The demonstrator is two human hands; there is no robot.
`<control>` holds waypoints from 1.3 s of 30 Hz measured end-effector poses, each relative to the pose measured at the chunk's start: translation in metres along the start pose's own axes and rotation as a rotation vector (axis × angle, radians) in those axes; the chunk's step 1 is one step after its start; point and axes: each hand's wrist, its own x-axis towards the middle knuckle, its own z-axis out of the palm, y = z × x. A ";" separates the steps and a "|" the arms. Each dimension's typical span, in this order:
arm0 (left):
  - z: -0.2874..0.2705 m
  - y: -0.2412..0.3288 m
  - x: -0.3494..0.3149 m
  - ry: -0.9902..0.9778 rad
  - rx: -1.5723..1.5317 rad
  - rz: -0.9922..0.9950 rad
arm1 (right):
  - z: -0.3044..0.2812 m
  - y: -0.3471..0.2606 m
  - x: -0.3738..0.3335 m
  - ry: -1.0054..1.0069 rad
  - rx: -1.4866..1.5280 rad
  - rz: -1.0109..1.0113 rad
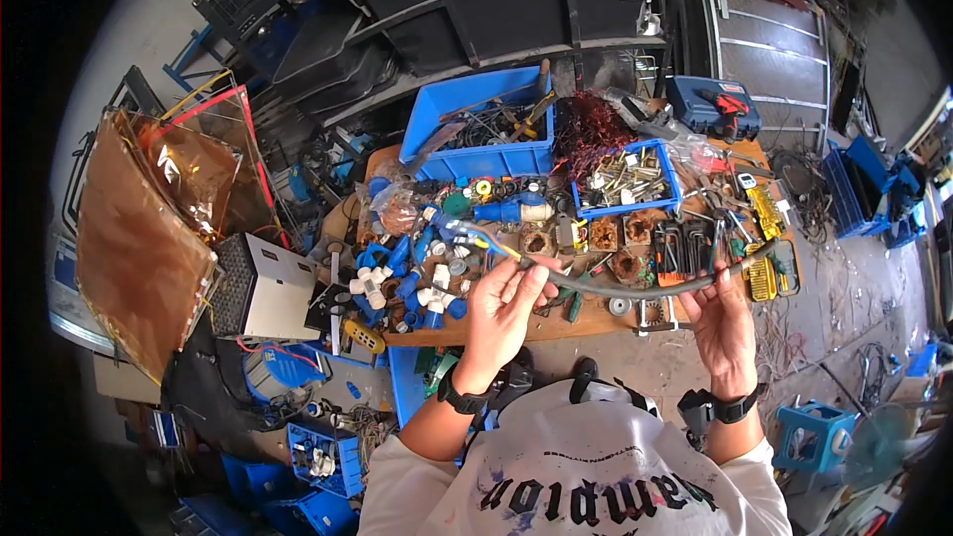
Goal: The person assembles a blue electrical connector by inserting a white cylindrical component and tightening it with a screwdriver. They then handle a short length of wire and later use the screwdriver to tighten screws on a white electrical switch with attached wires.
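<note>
A thick dark grey cable [635, 292] stretches between my hands above the near side of the workbench, sagging slightly in the middle. My left hand [504, 313] pinches it near its stripped end, where blue, yellow and brown wires [486, 240] fan out to the left. Farther along, my right hand [725, 326] grips the cable between thumb and fingers; beyond it the cable rises to the right over the yellow tool cases. Beneath the wires lie blue and white plastic pipe fittings [373, 286].
The wooden workbench [476, 332] carries a large blue crate [476, 161] of tools, a smaller blue tray [627, 208] of bolts, a reddish wire tangle [592, 131] and a hex key set [681, 256]. A blue case [700, 104] with a red drill stands behind. Right of the bench is a blue stool [812, 435].
</note>
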 end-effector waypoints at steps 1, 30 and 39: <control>0.000 0.001 0.000 0.029 0.027 -0.002 | -0.001 0.002 -0.002 0.005 -0.005 0.004; -0.007 0.037 -0.022 0.184 -0.072 0.199 | -0.012 0.003 -0.014 -0.020 -0.011 0.120; -0.005 0.039 -0.026 0.183 -0.101 0.208 | -0.015 0.000 -0.017 -0.055 0.018 0.123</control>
